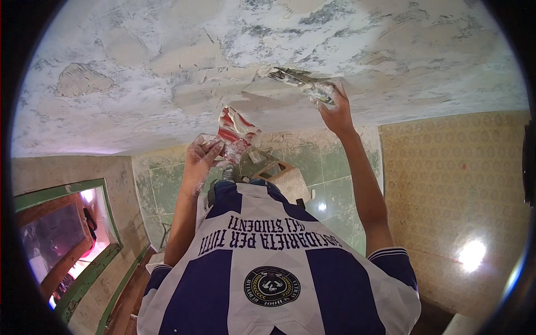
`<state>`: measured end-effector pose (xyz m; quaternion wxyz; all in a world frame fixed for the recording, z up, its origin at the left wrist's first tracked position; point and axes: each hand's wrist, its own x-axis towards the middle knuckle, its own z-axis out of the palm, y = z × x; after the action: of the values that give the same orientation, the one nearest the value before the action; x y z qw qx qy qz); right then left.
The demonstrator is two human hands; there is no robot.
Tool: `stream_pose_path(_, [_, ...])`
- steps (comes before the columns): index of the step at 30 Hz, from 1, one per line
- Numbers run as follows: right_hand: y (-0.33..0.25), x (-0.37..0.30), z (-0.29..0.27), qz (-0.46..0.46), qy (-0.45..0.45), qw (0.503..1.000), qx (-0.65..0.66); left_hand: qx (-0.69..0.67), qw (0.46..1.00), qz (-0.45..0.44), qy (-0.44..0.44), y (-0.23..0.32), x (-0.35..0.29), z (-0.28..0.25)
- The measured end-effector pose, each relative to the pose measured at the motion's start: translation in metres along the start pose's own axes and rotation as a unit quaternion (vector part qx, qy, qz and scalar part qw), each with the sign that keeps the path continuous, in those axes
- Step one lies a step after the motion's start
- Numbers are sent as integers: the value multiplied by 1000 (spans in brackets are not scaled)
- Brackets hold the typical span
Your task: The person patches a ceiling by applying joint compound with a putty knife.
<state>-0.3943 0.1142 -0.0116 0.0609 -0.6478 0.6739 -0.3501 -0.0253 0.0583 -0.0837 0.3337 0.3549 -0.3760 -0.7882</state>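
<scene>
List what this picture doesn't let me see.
In the head view:
Red flat piece, held end: covered by the left hand.
Smeared tool, held end: covered by the right hand.
Pale surface, far edge: cut off by the top edge.
Green-framed opening, details beyond: blurred by glare.

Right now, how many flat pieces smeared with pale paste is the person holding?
2: a red piece in the left hand, and a dark-and-pale piece in the right hand. Each hand partly covers its own piece.

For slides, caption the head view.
Left hand holding flat, red, smeared sheet; right hand holding thin, dark, smeared tool at patchy white plaster.
</scene>
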Motion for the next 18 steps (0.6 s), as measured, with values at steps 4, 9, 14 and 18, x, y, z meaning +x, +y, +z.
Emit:
stream_pose_path(4, [-1, 3, -1, -4, 20, 1000, 17, 18, 1000, -1, -5, -1, -1, -4])
stream_pose_path(9, [0, 2, -1, 5, 10, 1000, -5, 3, 1000, 5, 6, 2, -5, 3])
stream_pose_path(14, [-8, -5, -5, 12, 44, 999, -9, 61, 998, 7, 16, 5, -8, -1])
stream_pose_path(18, [7, -10, -1, 24, 54, 998, 8, 71, 997, 11, 18, 5, -13, 6])
